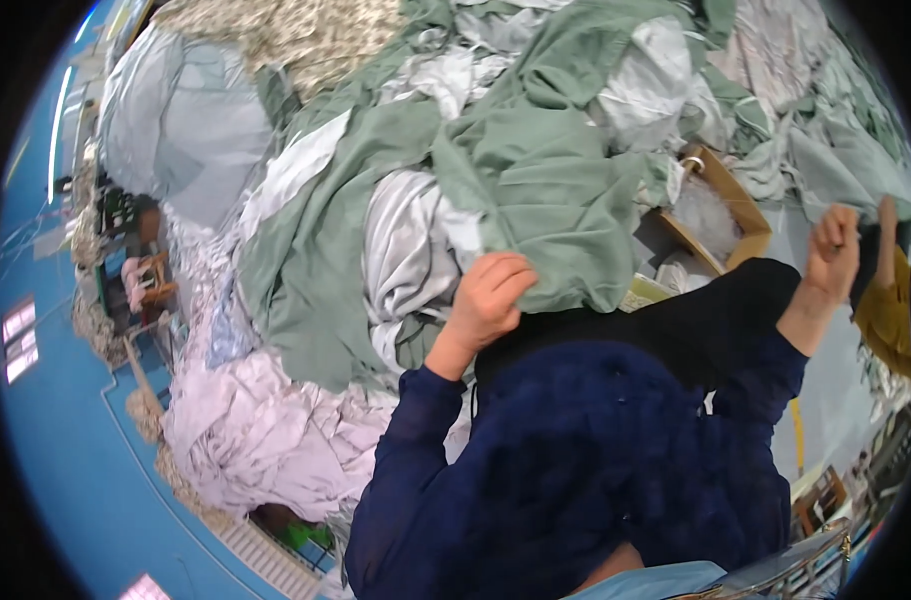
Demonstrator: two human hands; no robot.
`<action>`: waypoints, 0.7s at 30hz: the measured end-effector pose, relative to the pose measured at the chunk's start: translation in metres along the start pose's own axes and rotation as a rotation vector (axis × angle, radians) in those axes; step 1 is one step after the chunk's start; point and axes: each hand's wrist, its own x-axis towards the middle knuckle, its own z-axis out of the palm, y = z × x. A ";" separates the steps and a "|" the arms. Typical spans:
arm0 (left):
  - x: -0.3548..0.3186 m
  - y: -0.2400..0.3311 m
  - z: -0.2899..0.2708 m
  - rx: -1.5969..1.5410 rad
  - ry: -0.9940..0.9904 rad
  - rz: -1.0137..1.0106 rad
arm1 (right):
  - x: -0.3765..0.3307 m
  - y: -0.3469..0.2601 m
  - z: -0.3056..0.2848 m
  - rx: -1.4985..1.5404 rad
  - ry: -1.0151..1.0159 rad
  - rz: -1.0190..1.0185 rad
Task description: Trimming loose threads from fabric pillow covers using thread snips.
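Note:
My left hand (pixel 493 298) is closed at the near edge of a sage-green cloth (pixel 546 180), which spreads over my lap and away from me. Beside that hand lies a bunched pale grey-white cloth (pixel 406 235). Out to the right, my right hand (pixel 829 252) is raised with its fingers curled together; whatever they may hold is too small to make out. The nearest things to it are a grey-green cloth (pixel 846 155) and an open cardboard box (pixel 744 225) holding clear plastic wrapping.
Heaps of fabric surround me: pale pink cloth (pixel 276 430) at left, light blue-grey cloth (pixel 191 120) and a patterned beige pile (pixel 296 40) farther off. Another person's arm (pixel 887 245) and mustard clothing (pixel 888 320) are close at the right. A blue wall (pixel 56 430) stands far left.

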 end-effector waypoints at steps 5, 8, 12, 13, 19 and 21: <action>0.000 0.019 0.014 -0.286 -0.079 -0.050 | 0.051 -0.061 -0.023 0.099 -0.267 0.180; 0.006 0.022 0.016 -0.352 -0.112 -0.110 | 0.077 -0.100 -0.038 0.241 -0.448 0.366; 0.019 0.017 -0.003 -0.856 -0.029 -0.300 | 0.072 -0.108 -0.040 0.294 -0.506 0.242; 0.017 0.007 -0.008 -0.872 0.067 -0.463 | 0.055 -0.085 -0.014 0.235 -0.398 0.109; 0.058 -0.079 0.011 -0.281 0.234 -0.489 | 0.052 -0.066 -0.047 0.139 -0.093 -0.057; 0.077 -0.096 0.019 -0.195 0.067 -0.422 | 0.061 -0.062 -0.101 0.132 -0.069 -0.023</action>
